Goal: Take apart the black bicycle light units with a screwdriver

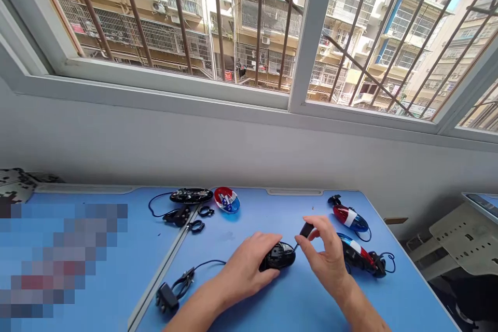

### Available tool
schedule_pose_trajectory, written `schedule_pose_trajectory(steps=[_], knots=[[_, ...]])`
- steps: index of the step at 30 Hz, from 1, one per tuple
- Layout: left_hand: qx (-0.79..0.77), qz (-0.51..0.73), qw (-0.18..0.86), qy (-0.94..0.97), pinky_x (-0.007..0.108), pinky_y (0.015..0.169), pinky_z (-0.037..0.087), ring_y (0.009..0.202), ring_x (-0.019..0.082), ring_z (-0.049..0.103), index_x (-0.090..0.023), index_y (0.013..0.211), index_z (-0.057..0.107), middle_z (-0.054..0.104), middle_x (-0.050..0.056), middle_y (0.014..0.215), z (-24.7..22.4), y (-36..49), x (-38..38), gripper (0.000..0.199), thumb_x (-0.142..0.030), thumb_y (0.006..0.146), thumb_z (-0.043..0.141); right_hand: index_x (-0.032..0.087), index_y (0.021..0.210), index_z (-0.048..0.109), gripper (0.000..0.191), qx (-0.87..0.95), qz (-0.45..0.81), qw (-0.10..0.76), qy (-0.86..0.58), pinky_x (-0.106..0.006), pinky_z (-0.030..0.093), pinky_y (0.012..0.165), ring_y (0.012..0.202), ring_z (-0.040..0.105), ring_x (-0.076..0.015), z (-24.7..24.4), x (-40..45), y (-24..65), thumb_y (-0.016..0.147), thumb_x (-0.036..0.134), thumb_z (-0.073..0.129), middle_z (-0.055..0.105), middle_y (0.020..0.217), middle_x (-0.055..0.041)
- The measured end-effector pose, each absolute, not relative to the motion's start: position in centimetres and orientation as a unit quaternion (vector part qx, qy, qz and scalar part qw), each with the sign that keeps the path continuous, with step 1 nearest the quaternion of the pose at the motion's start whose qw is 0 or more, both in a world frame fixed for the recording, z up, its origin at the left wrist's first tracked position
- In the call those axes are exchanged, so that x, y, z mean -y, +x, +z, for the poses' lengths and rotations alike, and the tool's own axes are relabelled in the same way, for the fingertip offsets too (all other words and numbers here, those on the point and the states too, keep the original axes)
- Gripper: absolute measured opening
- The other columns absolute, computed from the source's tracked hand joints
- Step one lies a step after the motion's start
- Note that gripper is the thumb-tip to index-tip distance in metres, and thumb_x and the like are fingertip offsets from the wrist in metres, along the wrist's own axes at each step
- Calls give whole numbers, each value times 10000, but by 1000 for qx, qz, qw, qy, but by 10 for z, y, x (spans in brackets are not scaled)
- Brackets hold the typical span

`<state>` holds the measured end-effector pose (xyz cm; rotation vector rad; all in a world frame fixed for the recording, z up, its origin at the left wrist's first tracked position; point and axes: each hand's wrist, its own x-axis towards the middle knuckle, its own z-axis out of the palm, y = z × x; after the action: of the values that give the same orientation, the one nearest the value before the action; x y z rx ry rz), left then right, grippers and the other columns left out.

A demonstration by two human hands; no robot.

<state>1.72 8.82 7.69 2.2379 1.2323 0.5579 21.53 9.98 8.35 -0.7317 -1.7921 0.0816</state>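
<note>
A black oval housing rests on the blue table, with my left hand closed around its left end. A cable runs leftward from behind that hand to a black clamp part. Between the thumb and fingers of my right hand is the dark handle of a small screwdriver. The screwdriver is tilted, and its thin shaft reaches down to the right end of the housing. Whether the tip sits in a screw is too small to tell.
An opened black housing, a red and blue cover and black ring clamps lie at the back left. Two red, white and blue lights with cables are on the right. Behind the blue table stands a wall with a barred window.
</note>
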Motion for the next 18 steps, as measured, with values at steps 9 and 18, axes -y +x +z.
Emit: schedule_pose_trajectory(steps=[9, 18], knots=[[-463, 212, 244, 825, 392, 892, 467, 1030, 278, 580, -246, 1236, 546, 664, 56, 1192, 75, 18, -87, 534, -153, 717, 629, 272, 1266, 519, 398, 774, 87, 555, -293, -255, 574, 595, 757, 628, -146, 86, -102, 217, 898, 120, 544, 656, 938, -42], [-457, 228, 240, 825, 372, 861, 484, 986, 268, 605, -242, 1232, 554, 685, 45, 1157, 74, 19, -89, 521, -172, 718, 608, 273, 1187, 558, 291, 799, 185, 508, -264, -250, 571, 629, 820, 655, -151, 93, -100, 222, 923, 160, 513, 677, 934, -34]])
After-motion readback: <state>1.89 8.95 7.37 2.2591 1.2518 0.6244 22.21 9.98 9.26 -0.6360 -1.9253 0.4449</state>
